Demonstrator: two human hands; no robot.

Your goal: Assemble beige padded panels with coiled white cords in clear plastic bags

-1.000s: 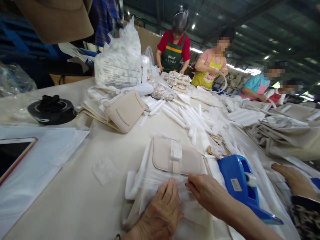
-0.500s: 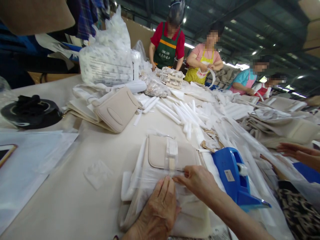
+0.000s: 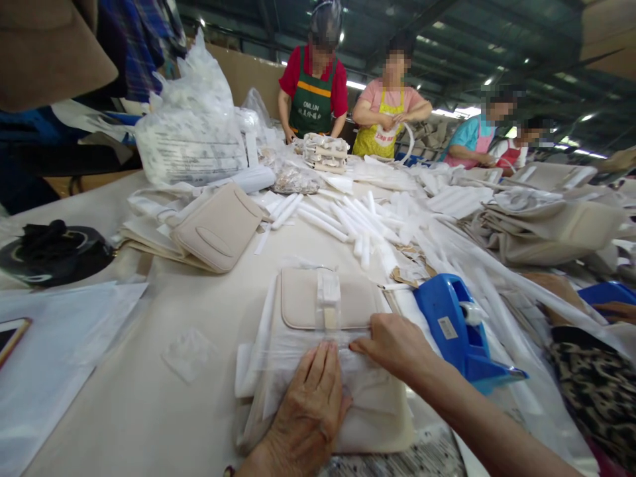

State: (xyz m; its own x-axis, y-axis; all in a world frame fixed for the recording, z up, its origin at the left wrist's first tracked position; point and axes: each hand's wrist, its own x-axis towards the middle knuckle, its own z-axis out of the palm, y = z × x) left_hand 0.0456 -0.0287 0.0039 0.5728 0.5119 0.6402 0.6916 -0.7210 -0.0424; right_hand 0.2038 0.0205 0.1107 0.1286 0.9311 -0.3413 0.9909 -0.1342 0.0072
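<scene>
A beige handbag (image 3: 268, 341) lies on the table before me, with white wrapping over its strap and clasp. A clear strip of film or tape (image 3: 288, 358) runs across its front, below the flap. Flat on the bag's lower front rests my left hand (image 3: 311, 404), fingers stretched out and pressing the strip. My right hand (image 3: 397, 348) is closed at the bag's right side, thumb and fingers pinching what looks like the clear strip's end. Right of the bag is a blue tape dispenser (image 3: 442, 308) with a roll in it.
Another beige bag (image 3: 218, 228) lies left of centre. White foam tubes (image 3: 358, 218) spread behind, near a stuffed plastic bag (image 3: 189, 132). A black round tape roll (image 3: 54, 258) and a phone (image 3: 10, 338) are at left. Several co-workers stand beyond; patterned sleeve (image 3: 591, 391) at right.
The view has shifted slightly, moving the scene left. My right hand has slid a little toward the bag's right edge; my left hand stays flat. The co-worker's hand at right has drawn back.
</scene>
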